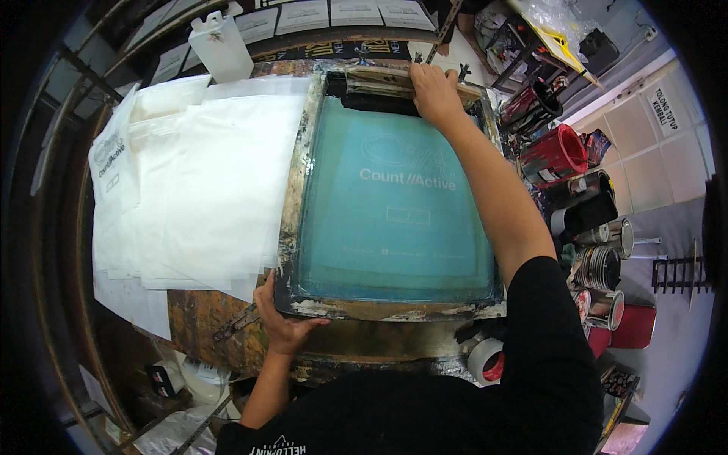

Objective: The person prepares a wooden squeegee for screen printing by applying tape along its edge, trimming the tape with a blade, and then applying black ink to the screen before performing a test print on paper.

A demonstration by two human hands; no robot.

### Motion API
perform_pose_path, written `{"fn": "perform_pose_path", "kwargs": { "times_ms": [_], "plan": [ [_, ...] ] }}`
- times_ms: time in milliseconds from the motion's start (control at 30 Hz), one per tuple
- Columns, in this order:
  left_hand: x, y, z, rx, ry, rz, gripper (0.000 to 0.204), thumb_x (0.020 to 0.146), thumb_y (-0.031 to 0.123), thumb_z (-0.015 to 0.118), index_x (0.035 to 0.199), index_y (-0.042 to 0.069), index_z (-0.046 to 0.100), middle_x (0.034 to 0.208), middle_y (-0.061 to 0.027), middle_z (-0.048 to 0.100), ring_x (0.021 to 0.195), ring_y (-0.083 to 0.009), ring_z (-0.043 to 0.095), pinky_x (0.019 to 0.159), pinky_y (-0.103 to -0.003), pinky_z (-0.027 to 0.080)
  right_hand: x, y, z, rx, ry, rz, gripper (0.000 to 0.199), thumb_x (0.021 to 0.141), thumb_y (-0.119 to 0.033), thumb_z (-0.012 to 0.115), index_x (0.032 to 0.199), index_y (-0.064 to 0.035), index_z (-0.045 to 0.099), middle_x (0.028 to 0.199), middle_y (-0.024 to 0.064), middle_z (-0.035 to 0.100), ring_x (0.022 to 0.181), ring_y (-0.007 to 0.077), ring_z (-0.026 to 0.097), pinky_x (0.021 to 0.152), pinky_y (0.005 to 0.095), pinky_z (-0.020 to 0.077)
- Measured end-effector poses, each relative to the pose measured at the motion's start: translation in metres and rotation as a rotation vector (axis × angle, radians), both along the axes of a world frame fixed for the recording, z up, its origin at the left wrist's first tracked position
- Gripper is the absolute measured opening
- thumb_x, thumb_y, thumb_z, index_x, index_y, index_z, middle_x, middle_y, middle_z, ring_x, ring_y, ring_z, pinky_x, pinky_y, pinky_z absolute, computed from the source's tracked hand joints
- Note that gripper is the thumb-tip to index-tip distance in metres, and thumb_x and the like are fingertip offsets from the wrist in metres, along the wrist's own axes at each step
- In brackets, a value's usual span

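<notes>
A screen printing frame [293, 205] with teal mesh and pale lettering lies in front of me on a worn table. My left hand [283, 324] grips its near left corner, thumb along the near edge and fingers up the left side. At the far end, a wooden-handled squeegee [375, 80] lies across the frame over a band of black ink [371, 103]. My right hand [437, 94] reaches over the mesh and is closed on the squeegee's handle toward its right end; some of the fingers are hidden behind it. Under the mesh, nothing can be made out.
White plastic bags [220, 174] lie in a spread stack left of the frame, one printed. A white jug [220, 49] stands behind them. Ink cans and a red bucket [557, 154] line the right side. A tape roll [485, 360] is at the near edge. Metal racks [45, 167] stand left.
</notes>
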State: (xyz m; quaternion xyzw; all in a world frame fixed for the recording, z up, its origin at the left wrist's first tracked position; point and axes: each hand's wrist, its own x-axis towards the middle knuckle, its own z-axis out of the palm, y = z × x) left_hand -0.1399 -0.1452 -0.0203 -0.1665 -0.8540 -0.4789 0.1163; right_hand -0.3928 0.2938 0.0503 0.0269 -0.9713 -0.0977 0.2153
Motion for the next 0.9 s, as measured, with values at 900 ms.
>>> {"fn": "perform_pose_path", "kwargs": {
  "times_ms": [900],
  "plan": [
    [0.002,-0.001,-0.003,0.009,-0.009,0.006,0.129,0.051,0.070,0.086,0.146,-0.004,0.041,0.119,-0.0151,0.049,0.110,-0.0308,0.050,0.092,-0.045,0.045,-0.018,0.025,0.073,-0.183,-0.629,0.126,0.065,0.081,-0.033,0.081,0.126,0.0039,0.053,0.116,0.0235,0.066,0.109,0.0364,0.064,0.094,0.0428,0.0499]
  ]
}}
